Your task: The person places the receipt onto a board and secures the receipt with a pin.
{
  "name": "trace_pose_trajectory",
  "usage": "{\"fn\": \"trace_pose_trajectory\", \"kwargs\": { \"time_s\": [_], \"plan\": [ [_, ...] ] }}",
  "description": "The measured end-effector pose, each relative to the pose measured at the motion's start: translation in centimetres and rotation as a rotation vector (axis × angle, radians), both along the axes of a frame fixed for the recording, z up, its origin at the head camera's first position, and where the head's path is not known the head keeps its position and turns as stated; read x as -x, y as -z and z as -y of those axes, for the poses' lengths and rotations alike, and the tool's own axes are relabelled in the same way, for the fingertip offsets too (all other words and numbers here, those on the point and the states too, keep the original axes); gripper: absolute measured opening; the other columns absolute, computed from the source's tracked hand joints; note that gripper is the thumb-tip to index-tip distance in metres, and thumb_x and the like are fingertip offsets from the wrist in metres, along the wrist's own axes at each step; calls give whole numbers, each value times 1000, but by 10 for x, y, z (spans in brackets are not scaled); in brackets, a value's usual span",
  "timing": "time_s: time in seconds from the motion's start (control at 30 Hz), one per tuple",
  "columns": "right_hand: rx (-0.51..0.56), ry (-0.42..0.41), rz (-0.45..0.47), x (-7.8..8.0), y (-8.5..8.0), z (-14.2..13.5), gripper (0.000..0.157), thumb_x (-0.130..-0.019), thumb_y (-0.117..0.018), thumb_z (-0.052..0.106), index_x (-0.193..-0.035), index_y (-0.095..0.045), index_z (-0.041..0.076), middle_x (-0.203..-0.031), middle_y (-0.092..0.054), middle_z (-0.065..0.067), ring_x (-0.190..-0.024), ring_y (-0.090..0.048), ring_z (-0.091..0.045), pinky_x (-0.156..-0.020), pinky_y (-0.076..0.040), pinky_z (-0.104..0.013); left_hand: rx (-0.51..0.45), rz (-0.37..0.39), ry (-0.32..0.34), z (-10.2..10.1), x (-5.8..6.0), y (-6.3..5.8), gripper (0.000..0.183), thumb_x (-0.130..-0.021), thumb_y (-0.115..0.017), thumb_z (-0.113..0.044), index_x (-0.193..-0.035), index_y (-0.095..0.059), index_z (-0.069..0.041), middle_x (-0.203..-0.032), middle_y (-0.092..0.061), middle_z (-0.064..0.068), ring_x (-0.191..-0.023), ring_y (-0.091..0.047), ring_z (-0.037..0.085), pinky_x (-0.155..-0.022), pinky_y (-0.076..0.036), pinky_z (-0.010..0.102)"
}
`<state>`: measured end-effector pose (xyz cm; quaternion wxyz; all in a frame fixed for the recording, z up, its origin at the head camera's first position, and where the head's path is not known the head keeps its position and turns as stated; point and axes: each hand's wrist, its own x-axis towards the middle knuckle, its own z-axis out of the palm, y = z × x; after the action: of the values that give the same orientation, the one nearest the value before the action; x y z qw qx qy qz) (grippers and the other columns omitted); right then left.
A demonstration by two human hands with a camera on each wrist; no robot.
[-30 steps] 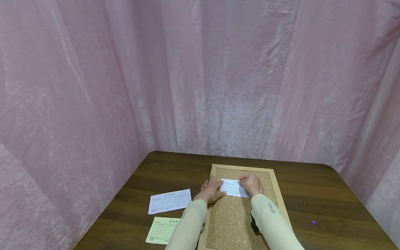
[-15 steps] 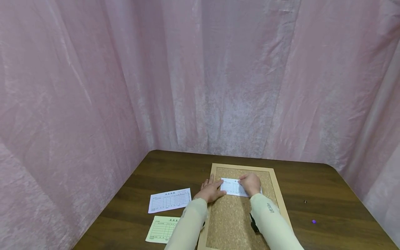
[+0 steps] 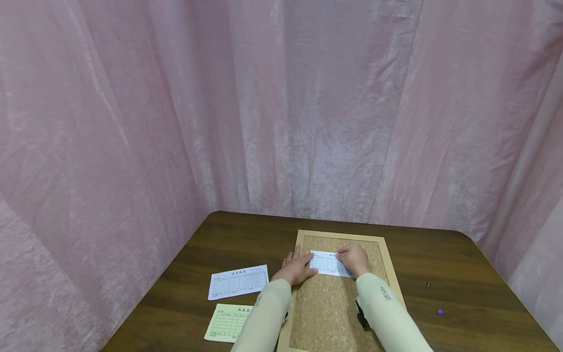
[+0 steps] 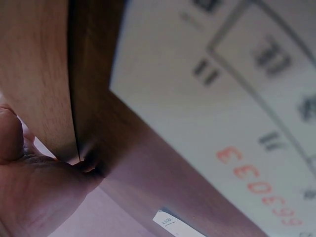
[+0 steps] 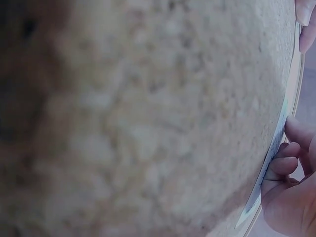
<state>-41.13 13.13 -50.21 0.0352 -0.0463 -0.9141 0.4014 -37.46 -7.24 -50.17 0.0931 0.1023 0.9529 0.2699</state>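
In the head view a white printed slip lies on the upper part of a wood-framed cork board. My left hand rests over the board's left frame with spread fingers, its fingertips on the slip's left end. My right hand covers the slip's right part, its fingertips at the top edge near the middle. In the right wrist view the right hand has curled fingers against the slip; anything between its fingertips is hidden. The left wrist view shows part of the left hand beside the frame.
Left of the board lie a lavender printed slip and a green one, partly behind the left sleeve. On the right are a small purple object and a tiny shiny one. Pink curtains stand behind the dark table.
My right wrist and forearm have shifted slightly to the right, while the fingertips stay at the slip's top edge. The left hand and the slips hold their places.
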Motion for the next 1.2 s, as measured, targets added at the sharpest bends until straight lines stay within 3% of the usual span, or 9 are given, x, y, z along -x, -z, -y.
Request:
{"fn": "trace_pose_trajectory", "kwargs": {
  "time_s": [0.3, 0.53, 1.2],
  "plan": [
    [33, -39, 5, -2, 1, -4, 16, -90, -69, 8, -102, -78, 3, -116, -69, -18, -109, -62, -36, -92, -47, -51, -6, 6, 3, 2, 0, 0, 58, -99, -59, -42, -151, -44, -22, -164, -8, 18, -147, -13, 47, -115, -14, 61],
    [55, -21, 11, -1, 2, -5, 16, -90, -70, 9, -102, -78, 4, -116, -69, -16, -108, -63, -34, -91, -47, -49, -7, 7, -3, 1, 0, 1, 59, -98, -60, -43, -151, -44, -23, -164, -9, 17, -147, -13, 46, -115, -13, 61],
    [92, -19, -22, 0, 2, -5, 8, -86, -73, 6, -93, -75, 3, -92, -70, -8, -81, -61, -21, -71, -44, -35, -19, 15, -15, 0, 0, 1, 59, -98, -61, -43, -151, -45, -23, -165, -8, 15, -147, -12, 45, -116, -13, 59]
  ]
}}
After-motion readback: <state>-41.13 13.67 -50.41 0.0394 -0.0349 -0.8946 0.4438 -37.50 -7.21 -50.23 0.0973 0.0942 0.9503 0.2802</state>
